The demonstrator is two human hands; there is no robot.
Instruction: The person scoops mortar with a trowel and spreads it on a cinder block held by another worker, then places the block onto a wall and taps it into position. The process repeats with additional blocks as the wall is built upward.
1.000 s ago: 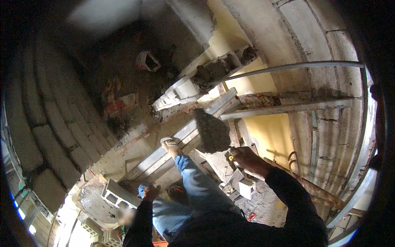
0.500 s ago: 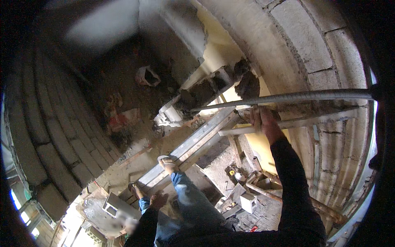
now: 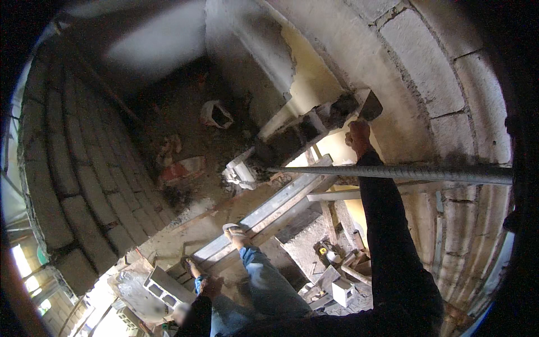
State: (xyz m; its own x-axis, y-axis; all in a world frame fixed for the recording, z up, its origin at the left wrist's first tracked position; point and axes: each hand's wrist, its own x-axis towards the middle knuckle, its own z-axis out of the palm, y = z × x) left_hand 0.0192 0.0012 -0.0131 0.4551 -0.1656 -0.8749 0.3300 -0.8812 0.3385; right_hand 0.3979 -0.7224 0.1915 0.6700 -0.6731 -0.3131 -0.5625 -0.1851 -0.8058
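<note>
My right hand is closed, apparently round the handle of a trowel, beyond a long ribbed steel bar that crosses over my forearm. The trowel's dark pointed blade is raised against the pale wall, at the right end of a row of hollow blocks. Dark mortar lies over part of these blocks, and their cavities are in shadow. My left hand rests on my bent left leg with nothing visible in it; its fingers show only dimly.
My sandalled feet stand on a long beam. Below lie a white block and scattered rubble. Grey hollow blocks are at lower left. A block wall rises on the left; an open sack lies on the dark floor beyond.
My right hand has moved up and away from me, from below the steel bar to beyond it, and the blade now shows by the wall. My left hand stays on my leg.
</note>
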